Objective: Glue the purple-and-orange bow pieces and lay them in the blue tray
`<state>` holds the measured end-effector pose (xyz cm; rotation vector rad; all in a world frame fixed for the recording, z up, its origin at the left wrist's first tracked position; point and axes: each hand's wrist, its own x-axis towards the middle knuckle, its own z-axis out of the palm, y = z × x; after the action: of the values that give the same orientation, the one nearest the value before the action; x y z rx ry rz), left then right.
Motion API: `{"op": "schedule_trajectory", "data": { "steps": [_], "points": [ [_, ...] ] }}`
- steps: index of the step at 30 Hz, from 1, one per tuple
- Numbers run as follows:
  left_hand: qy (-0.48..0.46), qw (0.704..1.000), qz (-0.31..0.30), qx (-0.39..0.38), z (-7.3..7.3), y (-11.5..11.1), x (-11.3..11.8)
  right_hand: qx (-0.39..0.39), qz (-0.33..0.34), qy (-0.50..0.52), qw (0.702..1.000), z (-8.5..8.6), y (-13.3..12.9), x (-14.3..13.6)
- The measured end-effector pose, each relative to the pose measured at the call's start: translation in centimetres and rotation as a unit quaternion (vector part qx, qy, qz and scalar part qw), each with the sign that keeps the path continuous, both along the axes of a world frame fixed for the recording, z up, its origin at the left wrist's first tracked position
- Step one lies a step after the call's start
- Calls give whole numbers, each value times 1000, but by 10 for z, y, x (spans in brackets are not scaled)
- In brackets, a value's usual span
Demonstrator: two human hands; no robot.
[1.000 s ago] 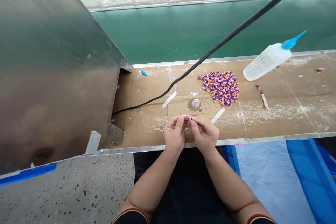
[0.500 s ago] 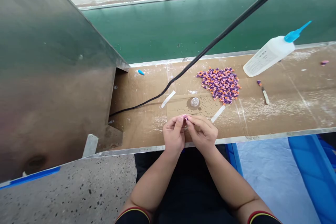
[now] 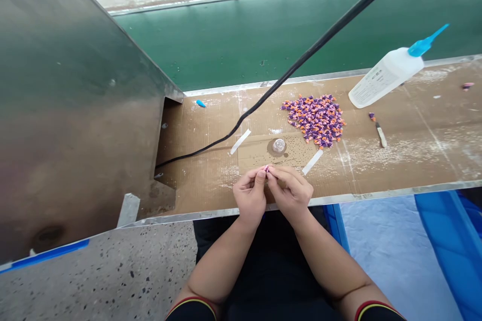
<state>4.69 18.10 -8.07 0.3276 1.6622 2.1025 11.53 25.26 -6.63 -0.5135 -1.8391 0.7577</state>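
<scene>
- The left hand (image 3: 249, 194) is curled, its fingertips pinched against the right's.
- The right hand (image 3: 290, 191) mirrors it — both forearms converge from below.

I see a tiny pink piece (image 3: 266, 168), pinched between both hands' fingertips, just above the tabletop's (image 3: 414, 150) near edge.
</scene>
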Motion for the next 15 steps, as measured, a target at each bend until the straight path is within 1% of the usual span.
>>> {"op": "schedule_trajectory", "data": {
  "steps": [4,9,11,15],
  "points": [
    [46,999,10,-7,4,-2,2,5,0,3,1000,1,0,1],
    [156,988,3,-13,13,-2,1,-25,3,-2,1000,0,3,1],
    [164,986,-1,-22,13,-3,1,-44,-4,-8,999,-1,3,1],
    [136,990,-12,-27,10,-4,1,-63,-10,-4,998,-1,3,1]
  ]
}}
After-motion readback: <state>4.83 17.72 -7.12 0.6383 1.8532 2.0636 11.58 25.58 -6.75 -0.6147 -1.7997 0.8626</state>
